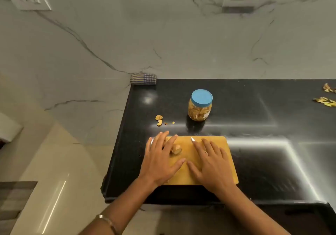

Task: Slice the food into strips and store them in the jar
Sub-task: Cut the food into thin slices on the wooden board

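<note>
Two scrap piles (328, 96), cloth (143, 79) flank jar (200, 105).

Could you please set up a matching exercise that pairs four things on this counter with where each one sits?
Things:
1. jar
2. folded cloth
3. knife
4. food piece

Places:
A. under the right hand, tip showing
B. back corner of the counter, against the wall
C. behind the cutting board, lid on
D. on the cutting board beside the left hand

Pairs: 1-C, 2-B, 3-A, 4-D
</note>
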